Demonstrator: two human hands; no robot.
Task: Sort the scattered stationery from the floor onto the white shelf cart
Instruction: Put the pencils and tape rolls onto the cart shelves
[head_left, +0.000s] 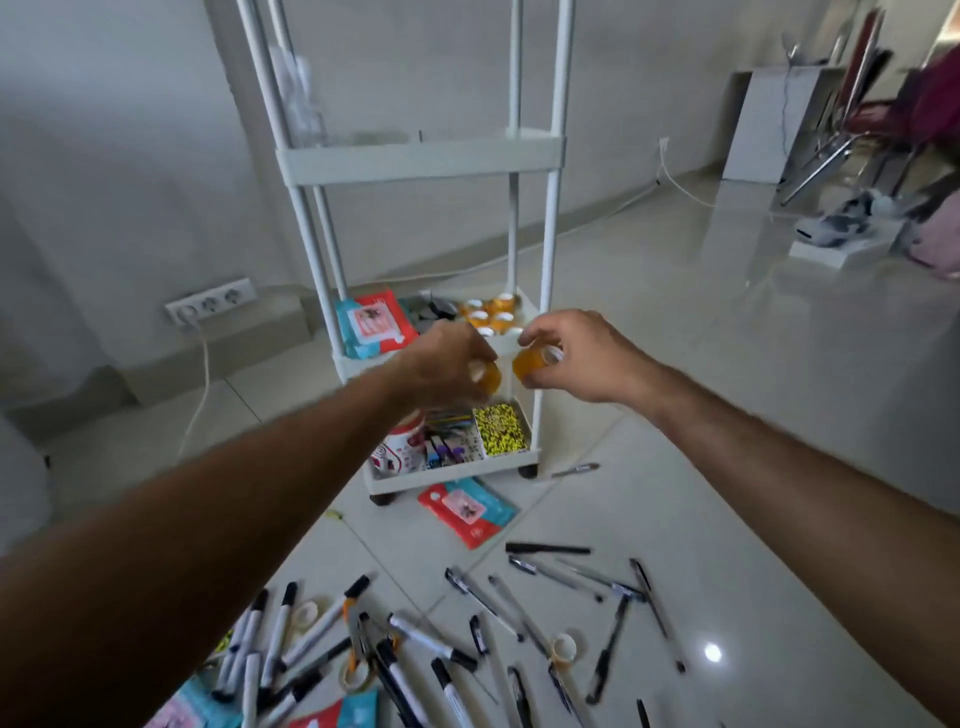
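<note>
Orange tape rolls (491, 312) on cart shelf (511, 340)

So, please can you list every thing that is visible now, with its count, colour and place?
shelf cart: one, white, by the wall.
tape rolls on cart: several, orange, middle shelf, right side.
packet on cart: one, red and teal, middle shelf, left.
patterned box: one, yellow and black, bottom shelf, right.
packet on floor: one, red and teal, before the cart.
pens: many, black, floor, right.
markers: many, white with black caps, floor, left.
left hand: holds an orange roll.
right hand: holds another orange roll.
</note>
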